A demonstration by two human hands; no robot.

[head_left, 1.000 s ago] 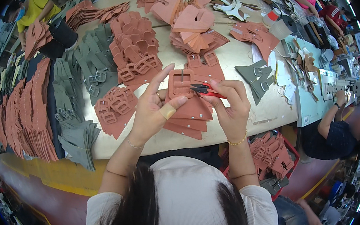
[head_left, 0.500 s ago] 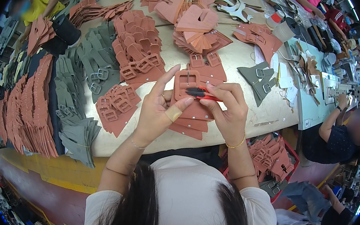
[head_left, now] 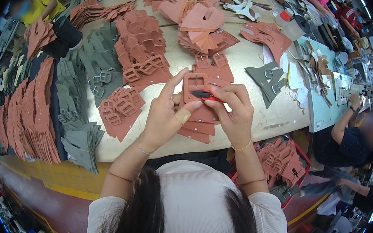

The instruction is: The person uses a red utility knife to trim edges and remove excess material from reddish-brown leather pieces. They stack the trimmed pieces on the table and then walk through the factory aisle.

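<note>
My left hand [head_left: 164,116] is closed on a terracotta strap piece with a covered square buckle [head_left: 196,78], its thumb pressing on the lower edge. A bandage [head_left: 182,115] wraps that thumb. Small red-handled snips [head_left: 207,94] with dark blades are pinched in my right hand [head_left: 236,111]. Their blades point left and lie over the lower part of the buckle. Directly under my hands, more terracotta pieces [head_left: 199,128] are stacked on the table.
Terracotta buckled pieces [head_left: 121,109] and grey-green straps [head_left: 81,139] lie to the left. Beyond my hands are more terracotta stacks [head_left: 205,20]. A grey-green buckled pair [head_left: 267,82] lies at right. A red crate [head_left: 307,164] of pieces stands below the table edge. Co-workers sit nearby.
My hands stay almost in place, still holding the piece and the snips. The snips' blades have shifted slightly over the buckle. At the lower right, a person in the background has moved.
</note>
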